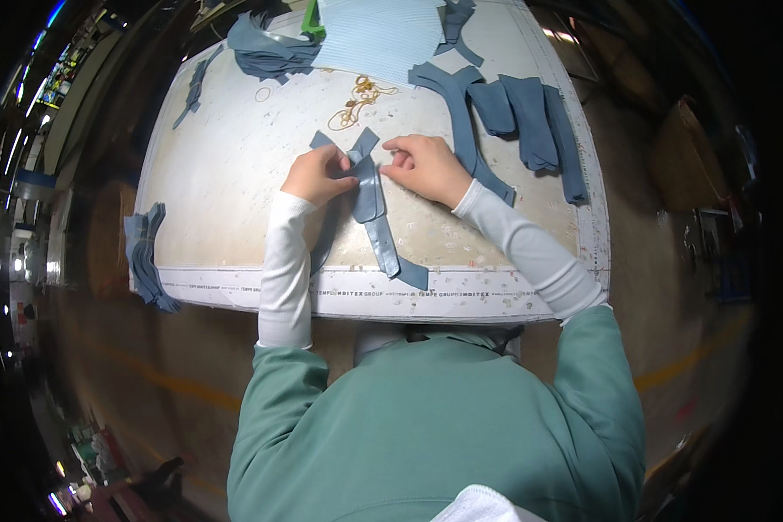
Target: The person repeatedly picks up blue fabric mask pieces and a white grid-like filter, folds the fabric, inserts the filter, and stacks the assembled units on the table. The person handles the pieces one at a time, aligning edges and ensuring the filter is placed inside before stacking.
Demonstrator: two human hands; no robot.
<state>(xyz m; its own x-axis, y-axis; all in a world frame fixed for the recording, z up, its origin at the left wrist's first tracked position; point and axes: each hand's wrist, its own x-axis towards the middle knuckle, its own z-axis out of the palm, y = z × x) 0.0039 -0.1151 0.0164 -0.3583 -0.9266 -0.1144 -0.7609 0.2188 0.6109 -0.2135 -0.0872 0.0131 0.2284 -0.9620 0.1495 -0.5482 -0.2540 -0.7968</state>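
Note:
Several blue leather-like strips (368,198) lie bunched and crossing in front of me, their lower ends reaching down to the table's near border. My left hand (319,174) pinches them near their upper crossing, thumb and fingers closed on the strips. Just to the right, my right hand (422,165) hovers beside the bundle. Its thumb and forefinger are apart, and nothing shows between them. The other fingers of that hand are curled and partly hidden.
Tan rubber bands (357,100) lie beyond my hands on the white table (226,174). A blue stack (265,48) and a pale striped sheet (378,39) are at the back. More cut pieces (531,122) lie right; a banded bundle (146,257) hangs over the left edge.

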